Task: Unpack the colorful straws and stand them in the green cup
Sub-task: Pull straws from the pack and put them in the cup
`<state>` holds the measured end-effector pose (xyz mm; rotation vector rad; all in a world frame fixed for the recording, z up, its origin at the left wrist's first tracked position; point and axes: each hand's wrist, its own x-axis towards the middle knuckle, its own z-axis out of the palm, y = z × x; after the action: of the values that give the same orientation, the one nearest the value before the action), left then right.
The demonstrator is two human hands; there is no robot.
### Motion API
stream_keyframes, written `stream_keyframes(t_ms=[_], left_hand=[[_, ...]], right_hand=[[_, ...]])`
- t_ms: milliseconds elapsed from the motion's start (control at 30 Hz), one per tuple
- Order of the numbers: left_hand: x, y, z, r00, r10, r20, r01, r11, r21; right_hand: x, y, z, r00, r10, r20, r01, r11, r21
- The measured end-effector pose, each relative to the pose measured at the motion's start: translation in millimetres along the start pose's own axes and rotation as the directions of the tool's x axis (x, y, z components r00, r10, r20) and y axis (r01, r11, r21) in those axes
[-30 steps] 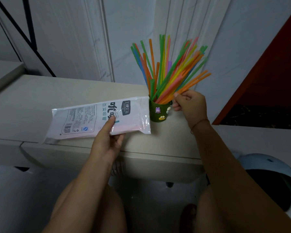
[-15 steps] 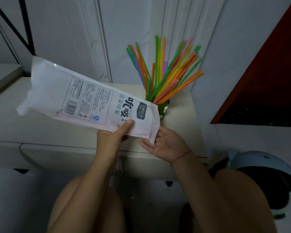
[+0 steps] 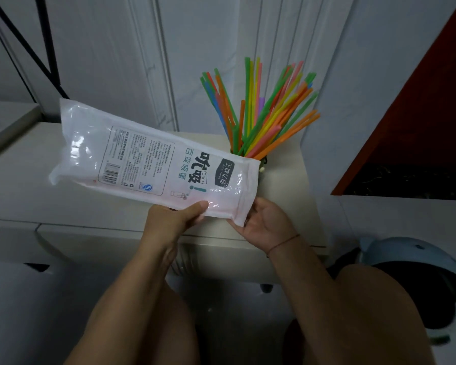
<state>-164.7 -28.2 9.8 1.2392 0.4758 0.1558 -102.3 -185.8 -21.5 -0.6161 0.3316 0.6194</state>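
Since half a second ago we have swung the plastic bag [image 3: 153, 164] a little lower and flatter, and our right hand [image 3: 265, 225] has closed in on its near end; a second ago that hand was up at the straws and the bag lay on the table [image 3: 37, 196].

Our left hand [image 3: 174, 222] pinches the bag's lower edge, thumb on the printed face, the other fingers hidden behind; our right hand cups the bag's near corner from below, palm up, fingers [image 3: 237, 222] narrow around the plastic, their tips hidden by it.

From our fingers the bag slants up and away to the left, its far end raised above the table; it looks clear and flattened, though whether any straws are left inside we cannot tell.

Beyond our right fingers, just past the bag's corner, the colorful straws [image 3: 261, 111] fan upward out of the green cup [image 3: 264, 162]; only a sliver of the cup shows behind the bag.
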Motion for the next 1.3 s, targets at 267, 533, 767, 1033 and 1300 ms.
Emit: stream_keyframes(t_ms=[267, 533, 767, 1033, 1300], left_hand=[[2, 1, -2, 0.998, 0.039, -0.054, -0.033, 0.994, 0.108], [5, 2, -4, 0.990, 0.104, -0.091, -0.089, 0.984, 0.154], [-3, 9, 0, 0.968, 0.250, -0.012, -0.243, 0.948, 0.204], [7, 8, -9, 0.974, 0.165, -0.153, -0.160, 0.986, 0.046], [15, 4, -8, 0.988, -0.122, -0.092, 0.101, 0.972, -0.214]], right_hand=[[5, 1, 1, 1.000, -0.013, 0.023, 0.013, 1.000, -0.015], [-5, 3, 13, 0.997, -0.012, -0.074, 0.007, 0.998, -0.069], [-2, 6, 18, 0.997, 0.004, -0.083, -0.003, 1.000, 0.012], [-8, 2, 20, 0.982, -0.115, -0.151, 0.086, 0.979, -0.183], [-15, -3, 16, 0.902, -0.432, 0.026, 0.364, 0.725, -0.585]])
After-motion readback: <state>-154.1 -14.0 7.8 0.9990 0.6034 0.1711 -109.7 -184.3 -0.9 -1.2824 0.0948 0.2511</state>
